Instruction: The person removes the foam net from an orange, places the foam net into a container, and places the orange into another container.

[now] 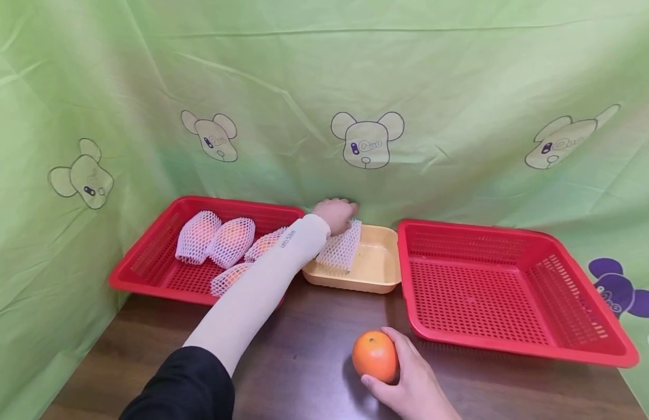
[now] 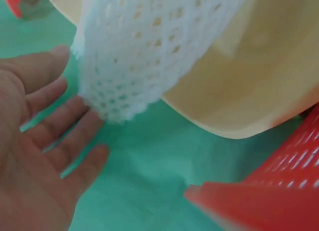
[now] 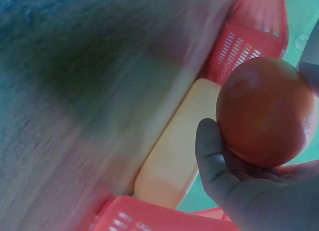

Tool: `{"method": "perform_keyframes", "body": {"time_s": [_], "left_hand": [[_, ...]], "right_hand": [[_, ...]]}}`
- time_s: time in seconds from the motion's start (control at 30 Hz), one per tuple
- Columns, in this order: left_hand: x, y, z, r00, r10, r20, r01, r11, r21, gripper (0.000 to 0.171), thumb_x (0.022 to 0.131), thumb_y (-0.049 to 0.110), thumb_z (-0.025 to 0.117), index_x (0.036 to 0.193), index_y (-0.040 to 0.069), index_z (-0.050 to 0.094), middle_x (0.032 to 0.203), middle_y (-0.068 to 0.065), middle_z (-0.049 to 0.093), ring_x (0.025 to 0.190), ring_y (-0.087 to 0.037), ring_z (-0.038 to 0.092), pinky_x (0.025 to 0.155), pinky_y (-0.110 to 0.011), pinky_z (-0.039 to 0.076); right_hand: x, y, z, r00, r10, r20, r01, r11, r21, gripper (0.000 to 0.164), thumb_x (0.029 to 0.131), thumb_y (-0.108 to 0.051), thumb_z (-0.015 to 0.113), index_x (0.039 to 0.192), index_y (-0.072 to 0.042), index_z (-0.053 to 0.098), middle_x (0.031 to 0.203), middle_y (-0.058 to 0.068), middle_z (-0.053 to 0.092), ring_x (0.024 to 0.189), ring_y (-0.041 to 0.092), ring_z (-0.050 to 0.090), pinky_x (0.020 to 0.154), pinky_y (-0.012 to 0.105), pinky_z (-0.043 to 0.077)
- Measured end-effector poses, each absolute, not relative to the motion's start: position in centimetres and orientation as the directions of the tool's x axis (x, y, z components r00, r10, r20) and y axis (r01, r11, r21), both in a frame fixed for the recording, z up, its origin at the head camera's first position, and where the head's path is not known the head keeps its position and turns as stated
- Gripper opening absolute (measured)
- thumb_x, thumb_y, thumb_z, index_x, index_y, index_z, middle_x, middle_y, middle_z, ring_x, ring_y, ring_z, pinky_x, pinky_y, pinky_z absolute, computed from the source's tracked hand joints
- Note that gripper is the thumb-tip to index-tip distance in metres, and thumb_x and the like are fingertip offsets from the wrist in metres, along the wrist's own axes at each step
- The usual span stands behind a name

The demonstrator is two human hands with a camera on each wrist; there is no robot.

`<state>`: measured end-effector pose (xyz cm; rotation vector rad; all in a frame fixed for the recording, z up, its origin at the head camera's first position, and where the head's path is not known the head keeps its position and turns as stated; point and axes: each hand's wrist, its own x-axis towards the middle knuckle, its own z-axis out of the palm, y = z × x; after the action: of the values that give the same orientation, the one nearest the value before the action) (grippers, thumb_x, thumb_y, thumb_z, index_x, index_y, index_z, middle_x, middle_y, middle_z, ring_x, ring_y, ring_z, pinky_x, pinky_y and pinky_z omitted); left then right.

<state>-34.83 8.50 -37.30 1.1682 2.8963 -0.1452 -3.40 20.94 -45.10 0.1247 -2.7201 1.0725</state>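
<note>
My right hand (image 1: 416,385) holds an orange (image 1: 375,356) low over the front of the table, thumb on one side and fingers on the other. The right wrist view shows the same orange (image 3: 266,111) from close by. At the back, my left hand (image 1: 335,214) is above the far edge of the beige tray (image 1: 379,259). A white foam net sleeve (image 1: 341,248) hangs by it, partly in the tray. In the left wrist view the fingers are spread and fairly straight, the fingertips beside the foam net (image 2: 144,47); whether they touch it I cannot tell.
A red basket (image 1: 146,286) on the left holds several fruits in foam nets (image 1: 231,240); my left arm covers part of it. Another red basket (image 1: 477,291) stands to the right of the tray. Green cloth (image 1: 282,70) hangs behind the brown table (image 1: 298,350).
</note>
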Motion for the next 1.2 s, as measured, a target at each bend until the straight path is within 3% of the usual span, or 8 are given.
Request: {"method": "perform_keyframes", "body": {"time_s": [0.1, 0.23, 0.43, 0.57, 0.67, 0.87, 1.07, 1.2], "left_hand": [[-33.6, 8.7, -37.2, -0.707, 0.706, -0.032, 0.704, 0.699, -0.126, 0.057, 0.094, 0.035, 0.071, 0.143, 0.014, 0.051, 0.138, -0.009, 0.055, 0.128, -0.027, 0.051, 0.106, -0.043, 0.042], [-31.7, 9.0, -37.8, -0.703, 0.698, -0.139, 0.71, 0.673, -0.207, 0.087, 0.081, 0.052, 0.082, 0.148, 0.013, 0.042, 0.144, -0.011, 0.045, 0.134, -0.028, 0.042, 0.109, -0.045, 0.036], [-30.1, 9.5, -39.4, -0.776, 0.567, -0.276, 0.63, 0.678, -0.379, 0.103, 0.073, 0.058, 0.085, 0.154, 0.019, 0.036, 0.157, -0.013, 0.032, 0.142, -0.029, 0.033, 0.109, -0.048, 0.035], [-30.2, 9.8, -40.8, -0.816, 0.497, -0.295, 0.578, 0.691, -0.434, 0.064, 0.102, 0.035, 0.059, 0.157, 0.022, 0.03, 0.165, -0.016, 0.019, 0.148, -0.033, 0.025, 0.108, -0.053, 0.037], [-30.4, 9.9, -41.8, -0.82, 0.508, -0.264, 0.57, 0.681, -0.459, 0.047, 0.11, 0.017, 0.034, 0.156, 0.022, 0.033, 0.164, -0.018, 0.021, 0.147, -0.034, 0.028, 0.104, -0.054, 0.041], [-30.6, 9.9, -43.0, -0.844, 0.493, -0.212, 0.531, 0.707, -0.468, 0.052, 0.105, 0.03, 0.049, 0.154, 0.023, 0.038, 0.164, -0.018, 0.02, 0.147, -0.036, 0.029, 0.097, -0.056, 0.047], [-30.0, 10.5, -43.7, -0.874, 0.416, -0.249, 0.485, 0.747, -0.455, 0.052, 0.11, 0.029, 0.033, 0.16, 0.018, 0.031, 0.166, -0.019, 0.01, 0.15, -0.035, 0.02, 0.105, -0.055, 0.04], [-29.5, 11.0, -43.8, -0.86, 0.43, -0.274, 0.51, 0.716, -0.477, 0.048, 0.109, 0.022, 0.036, 0.157, 0.013, 0.038, 0.165, -0.025, 0.008, 0.149, -0.04, 0.02, 0.102, -0.053, 0.043]], "right_hand": [[-3.4, 20.8, -45.0, -0.975, -0.002, 0.222, -0.152, 0.734, -0.662, 0.082, 0.067, -0.035, 0.092, 0.135, -0.005, 0.057, 0.129, 0.005, 0.06, 0.107, 0.019, 0.062, 0.088, 0.046, 0.052], [-3.4, 20.7, -45.0, -0.97, -0.021, 0.24, -0.178, 0.734, -0.655, 0.083, 0.067, -0.036, 0.093, 0.135, -0.005, 0.057, 0.13, 0.006, 0.06, 0.106, 0.021, 0.062, 0.087, 0.044, 0.052], [-3.3, 20.4, -44.8, -0.968, -0.03, 0.249, -0.19, 0.735, -0.651, 0.083, 0.066, -0.036, 0.093, 0.135, -0.006, 0.057, 0.129, 0.006, 0.061, 0.107, 0.02, 0.062, 0.088, 0.044, 0.052], [-3.2, 20.1, -44.7, -0.969, -0.034, 0.245, -0.189, 0.739, -0.647, 0.082, 0.067, -0.036, 0.092, 0.134, -0.005, 0.057, 0.128, 0.006, 0.061, 0.107, 0.02, 0.062, 0.088, 0.044, 0.052], [-3.2, 19.9, -44.7, -0.973, -0.026, 0.228, -0.173, 0.737, -0.653, 0.081, 0.066, -0.034, 0.092, 0.134, -0.005, 0.058, 0.127, 0.006, 0.061, 0.106, 0.019, 0.062, 0.088, 0.045, 0.052], [-3.0, 19.7, -44.5, -0.981, -0.014, 0.196, -0.144, 0.732, -0.666, 0.082, 0.067, -0.034, 0.092, 0.135, -0.003, 0.058, 0.129, 0.007, 0.061, 0.108, 0.019, 0.062, 0.09, 0.046, 0.052], [-2.9, 19.5, -44.2, -0.984, -0.032, 0.174, -0.143, 0.726, -0.672, 0.083, 0.069, -0.038, 0.091, 0.136, -0.004, 0.056, 0.132, 0.009, 0.059, 0.111, 0.023, 0.061, 0.092, 0.048, 0.05], [-2.8, 19.3, -44.2, -0.986, -0.032, 0.162, -0.134, 0.725, -0.675, 0.084, 0.069, -0.039, 0.091, 0.137, -0.004, 0.056, 0.133, 0.009, 0.059, 0.113, 0.024, 0.06, 0.093, 0.048, 0.05]]}}
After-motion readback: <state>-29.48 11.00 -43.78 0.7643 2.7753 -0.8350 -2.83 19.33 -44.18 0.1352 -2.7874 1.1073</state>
